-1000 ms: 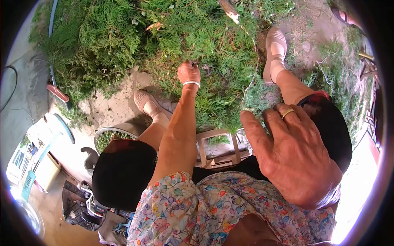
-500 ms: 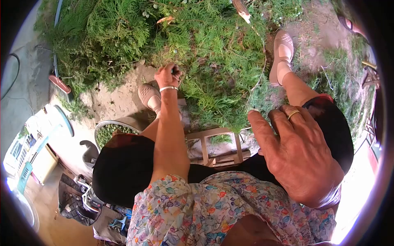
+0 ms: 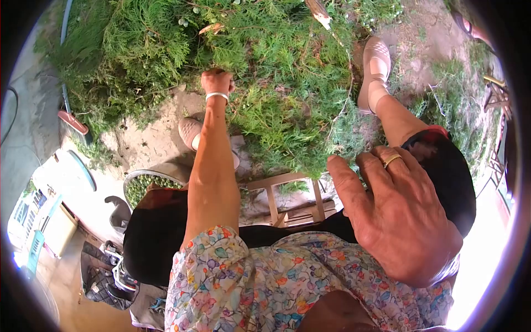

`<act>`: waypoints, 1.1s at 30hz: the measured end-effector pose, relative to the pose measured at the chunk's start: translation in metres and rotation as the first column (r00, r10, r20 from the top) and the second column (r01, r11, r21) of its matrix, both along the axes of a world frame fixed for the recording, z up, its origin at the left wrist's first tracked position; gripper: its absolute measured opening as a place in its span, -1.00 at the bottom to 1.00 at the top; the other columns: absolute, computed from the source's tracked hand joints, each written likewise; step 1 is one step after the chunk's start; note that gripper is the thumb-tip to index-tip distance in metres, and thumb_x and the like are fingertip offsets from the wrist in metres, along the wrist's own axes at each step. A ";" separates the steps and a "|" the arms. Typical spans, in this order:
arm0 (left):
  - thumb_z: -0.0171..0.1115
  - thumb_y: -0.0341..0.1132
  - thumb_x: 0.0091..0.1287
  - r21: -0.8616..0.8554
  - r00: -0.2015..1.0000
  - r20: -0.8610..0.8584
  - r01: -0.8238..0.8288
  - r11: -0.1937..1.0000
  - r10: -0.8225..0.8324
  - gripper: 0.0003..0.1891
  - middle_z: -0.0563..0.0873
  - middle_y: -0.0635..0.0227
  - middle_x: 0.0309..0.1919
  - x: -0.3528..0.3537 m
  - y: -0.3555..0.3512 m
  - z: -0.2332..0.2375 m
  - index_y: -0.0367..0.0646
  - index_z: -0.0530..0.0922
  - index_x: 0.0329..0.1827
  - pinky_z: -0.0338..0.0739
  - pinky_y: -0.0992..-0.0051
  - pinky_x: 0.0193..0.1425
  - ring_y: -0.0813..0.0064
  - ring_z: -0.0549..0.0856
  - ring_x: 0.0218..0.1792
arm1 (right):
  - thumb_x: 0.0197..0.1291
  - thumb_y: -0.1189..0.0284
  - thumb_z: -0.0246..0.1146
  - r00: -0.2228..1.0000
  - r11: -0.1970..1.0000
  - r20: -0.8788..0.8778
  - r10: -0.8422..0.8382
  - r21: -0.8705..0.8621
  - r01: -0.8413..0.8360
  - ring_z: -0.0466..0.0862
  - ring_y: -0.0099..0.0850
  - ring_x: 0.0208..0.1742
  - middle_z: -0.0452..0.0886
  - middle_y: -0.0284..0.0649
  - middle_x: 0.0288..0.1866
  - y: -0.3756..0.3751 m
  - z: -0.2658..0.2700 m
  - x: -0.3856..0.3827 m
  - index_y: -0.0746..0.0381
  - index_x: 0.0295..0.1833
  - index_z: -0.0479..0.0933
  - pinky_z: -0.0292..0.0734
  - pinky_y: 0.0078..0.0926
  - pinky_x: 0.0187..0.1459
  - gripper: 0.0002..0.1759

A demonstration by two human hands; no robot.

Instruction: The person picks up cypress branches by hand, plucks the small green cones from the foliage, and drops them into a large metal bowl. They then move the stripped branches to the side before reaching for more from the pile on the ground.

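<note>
My left hand (image 3: pixel 217 83) reaches far forward with curled fingers at the edge of a heap of green conifer branches (image 3: pixel 282 119). Whatever it grips is too small or hidden to make out. A white bracelet circles that wrist. Close to the camera hangs my right hand (image 3: pixel 398 216), back upward, a gold ring on one finger. Its fingers are bent a little and apart, above my right thigh and the near edge of the branches; no object shows in it. Beside my left knee stands a bucket (image 3: pixel 128 180) holding small green cones or berries (image 3: pixel 145 187).
A low wooden frame (image 3: pixel 279 180) lies between my legs. A cut stick (image 3: pixel 318 12) rests on the greenery at the top. My shoes (image 3: pixel 377 55) stand among the branches. A brush with a long handle (image 3: pixel 73 123), a pale chair and bags (image 3: pixel 102 276) are at left.
My left hand has moved forward and slightly left, to the edge of the branches, its back now turned up. The view has shifted a little. My right hand keeps nearly the same pose.
</note>
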State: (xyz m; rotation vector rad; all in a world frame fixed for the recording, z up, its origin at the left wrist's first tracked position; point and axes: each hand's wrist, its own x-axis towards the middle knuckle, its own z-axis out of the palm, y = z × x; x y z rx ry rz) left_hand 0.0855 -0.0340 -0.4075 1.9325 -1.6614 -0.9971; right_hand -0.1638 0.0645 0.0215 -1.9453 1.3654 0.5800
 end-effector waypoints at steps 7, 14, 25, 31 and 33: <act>0.14 -0.51 0.15 0.508 0.781 -0.532 -0.016 0.861 0.328 -0.95 0.59 0.09 -0.56 0.009 0.050 0.086 -0.33 0.48 -0.43 0.43 0.47 -0.65 0.36 0.57 -0.63 | 0.03 0.56 0.14 0.998 0.999 0.048 -0.028 0.024 0.027 0.49 -0.07 0.06 0.49 0.04 -0.05 0.006 -0.004 -0.002 0.29 0.21 0.35 0.35 -0.12 0.17 -0.46; 0.11 -0.56 0.15 0.754 0.135 -0.644 -0.054 0.654 0.753 -0.92 0.61 0.09 -0.48 -0.024 0.084 0.072 -0.33 0.48 -0.30 0.59 0.28 -0.46 0.25 0.63 -0.48 | 0.02 0.57 0.12 1.000 0.999 0.015 -0.006 -0.045 0.007 0.50 -0.07 0.03 0.50 0.04 -0.09 0.009 -0.001 -0.002 0.32 0.19 0.36 0.36 -0.14 0.15 -0.48; 0.17 -0.56 0.12 0.213 0.869 -0.488 0.033 0.977 0.077 -0.90 0.63 0.29 -0.60 -0.158 0.023 0.030 -0.34 0.60 -0.31 0.37 0.64 -0.65 0.62 0.51 -0.70 | -0.03 0.53 0.16 0.996 0.990 0.086 -0.005 -0.138 0.017 0.54 -0.07 -0.06 0.54 0.05 -0.19 0.013 -0.002 -0.019 0.37 0.11 0.42 0.43 -0.13 0.07 -0.51; 0.21 -0.52 -0.02 -0.094 0.960 -0.166 0.214 0.972 -0.228 -0.86 0.65 0.18 -0.52 -0.241 0.053 0.027 -0.22 0.63 -0.36 0.49 0.38 -0.39 0.28 0.59 -0.50 | -0.07 0.50 0.20 0.982 0.982 0.185 -0.047 -0.173 0.079 0.57 -0.10 -0.13 0.56 0.03 -0.24 0.019 -0.007 -0.027 0.36 0.05 0.47 0.49 -0.15 -0.02 -0.53; 0.23 -0.47 -0.08 -0.312 0.970 -0.061 0.207 0.927 -0.237 -0.87 0.66 0.11 -0.46 -0.255 0.054 0.009 -0.19 0.63 -0.43 0.53 0.27 -0.21 0.10 0.62 -0.36 | -0.09 0.50 0.22 0.977 0.962 0.202 -0.073 -0.246 0.122 0.56 -0.13 -0.15 0.55 0.02 -0.24 0.023 -0.008 -0.029 0.35 0.02 0.49 0.50 -0.17 -0.03 -0.55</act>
